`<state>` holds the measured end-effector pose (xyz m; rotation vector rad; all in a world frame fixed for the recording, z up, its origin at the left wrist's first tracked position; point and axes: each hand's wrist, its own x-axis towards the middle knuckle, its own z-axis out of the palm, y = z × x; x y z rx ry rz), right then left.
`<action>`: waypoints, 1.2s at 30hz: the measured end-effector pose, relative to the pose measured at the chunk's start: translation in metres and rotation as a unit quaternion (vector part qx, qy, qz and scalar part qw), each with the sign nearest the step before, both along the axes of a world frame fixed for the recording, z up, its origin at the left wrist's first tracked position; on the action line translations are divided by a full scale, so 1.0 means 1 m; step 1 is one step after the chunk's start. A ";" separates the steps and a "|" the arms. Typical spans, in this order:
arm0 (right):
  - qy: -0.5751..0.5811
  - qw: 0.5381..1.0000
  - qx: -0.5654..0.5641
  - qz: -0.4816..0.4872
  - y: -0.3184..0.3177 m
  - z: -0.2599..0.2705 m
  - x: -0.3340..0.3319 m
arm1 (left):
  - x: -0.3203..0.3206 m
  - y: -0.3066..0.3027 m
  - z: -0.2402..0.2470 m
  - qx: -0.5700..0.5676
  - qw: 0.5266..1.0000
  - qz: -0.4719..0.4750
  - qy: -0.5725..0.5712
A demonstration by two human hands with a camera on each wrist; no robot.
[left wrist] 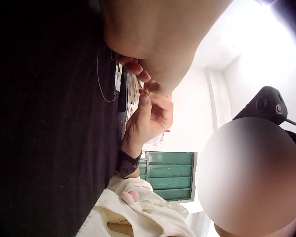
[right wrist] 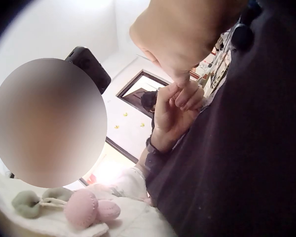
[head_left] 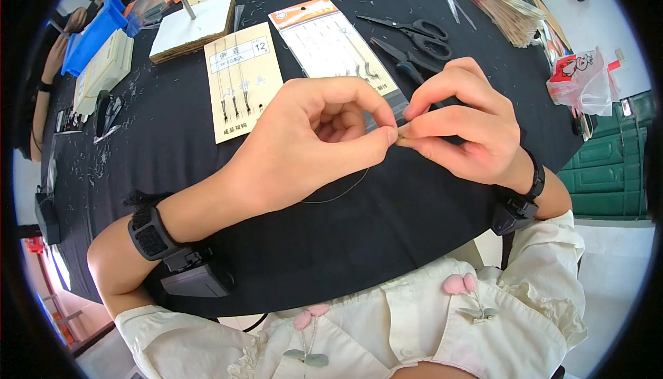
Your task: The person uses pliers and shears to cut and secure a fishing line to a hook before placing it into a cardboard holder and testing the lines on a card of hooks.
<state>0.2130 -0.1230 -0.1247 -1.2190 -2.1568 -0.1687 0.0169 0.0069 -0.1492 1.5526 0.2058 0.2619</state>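
Pinching a small piece [head_left: 401, 141], too small to identify, the left hand [head_left: 300, 148] and right hand [head_left: 473, 123] meet at the fingertips, thumbs against fingers. A thin line [head_left: 338, 196] curves below the left hand. Directly beyond the hands lie a clear packet [head_left: 318, 37] and a printed card [head_left: 240, 68]. Two pairs of scissors [head_left: 421, 34] lie just beyond the right hand, the nearer pair partly hidden by it. Room for movement extends nearer the person, across the black cloth [head_left: 331, 255] to its curved edge.
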 end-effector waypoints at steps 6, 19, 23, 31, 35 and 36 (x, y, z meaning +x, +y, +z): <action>0.004 1.000 0.003 -0.008 -0.001 0.000 0.000 | 0.001 -0.001 -0.001 -0.063 0.998 0.021 -0.015; 0.004 1.000 -0.006 -0.008 -0.002 0.001 0.000 | -0.003 -0.001 0.005 0.015 1.000 0.020 0.015; 0.013 1.000 -0.011 -0.009 -0.002 0.000 0.001 | -0.003 0.000 0.005 0.016 1.000 0.021 0.011; 0.065 0.997 -0.022 -0.016 -0.001 -0.002 0.002 | -0.002 0.002 0.001 0.025 0.999 0.013 0.031; 0.054 0.998 -0.027 -0.012 0.000 0.000 0.002 | -0.003 0.001 0.001 0.019 0.999 0.017 0.029; 0.054 0.998 -0.028 -0.012 0.000 0.000 0.003 | -0.003 0.002 0.003 0.019 0.999 0.011 0.031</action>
